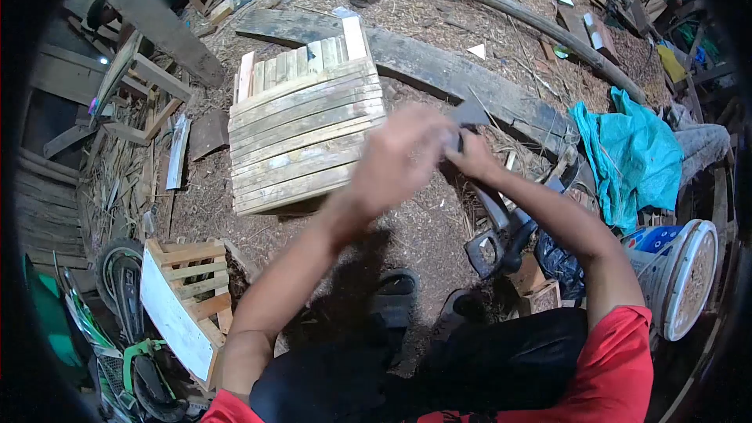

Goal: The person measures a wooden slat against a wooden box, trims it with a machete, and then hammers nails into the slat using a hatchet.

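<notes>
My left hand (403,153) is smeared by motion in the middle of the view, raised between the wooden slatted crate and my right hand. Its fingers are too blurred to read. Right beside it, my right hand (474,155) is closed around something dark, from which a flat grey blade-like piece (470,113) sticks out upward. The slatted crate (301,137), made of pale boards, rests on the ground to the left of both hands. Below my right forearm lies a handsaw (484,253), its dark handle toward my feet.
A long thick plank (439,70) and a round pole (501,4) lie across the far ground. To the right are a teal tarp (630,153) and a white bucket (681,278). At lower left stand a smaller slatted wooden piece (192,278) and a green bicycle (129,329).
</notes>
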Action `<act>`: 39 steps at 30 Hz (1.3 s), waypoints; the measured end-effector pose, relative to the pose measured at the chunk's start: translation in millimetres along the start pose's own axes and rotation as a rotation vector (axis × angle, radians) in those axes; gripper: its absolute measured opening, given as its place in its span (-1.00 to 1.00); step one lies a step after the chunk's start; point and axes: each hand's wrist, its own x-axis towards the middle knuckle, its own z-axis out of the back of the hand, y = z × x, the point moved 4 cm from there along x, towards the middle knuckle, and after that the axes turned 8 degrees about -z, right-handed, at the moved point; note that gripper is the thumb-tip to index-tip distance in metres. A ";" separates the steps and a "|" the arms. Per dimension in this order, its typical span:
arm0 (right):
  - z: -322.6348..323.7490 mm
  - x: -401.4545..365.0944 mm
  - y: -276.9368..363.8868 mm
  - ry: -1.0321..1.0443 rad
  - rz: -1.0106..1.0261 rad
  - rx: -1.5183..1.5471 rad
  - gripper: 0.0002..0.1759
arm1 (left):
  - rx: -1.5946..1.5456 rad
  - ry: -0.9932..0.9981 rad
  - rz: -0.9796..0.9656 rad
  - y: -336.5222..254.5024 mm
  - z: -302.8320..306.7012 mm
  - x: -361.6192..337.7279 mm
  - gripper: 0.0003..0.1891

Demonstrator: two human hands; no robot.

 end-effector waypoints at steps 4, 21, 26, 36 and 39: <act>0.4 -45.8 -28.9 0.156 -0.115 -0.114 -0.42 | -0.238 0.163 0.294 -0.2 -88.3 -78.6 -0.86; -60.9 41.0 15.8 0.081 0.427 -0.216 -0.71 | 0.124 -0.298 0.694 127.9 -168.6 -159.0 -0.44; -72.4 45.1 27.9 0.065 0.448 -0.392 -0.77 | 0.157 -0.290 0.606 123.3 -160.9 -165.1 -0.44; -24.9 34.4 27.3 0.069 0.325 0.063 -0.76 | -0.096 -0.237 0.538 111.7 -140.2 -148.5 -0.55; 13.8 16.1 48.2 -0.030 0.131 0.192 -0.75 | -0.190 -0.104 0.529 72.0 -123.3 -111.6 -0.58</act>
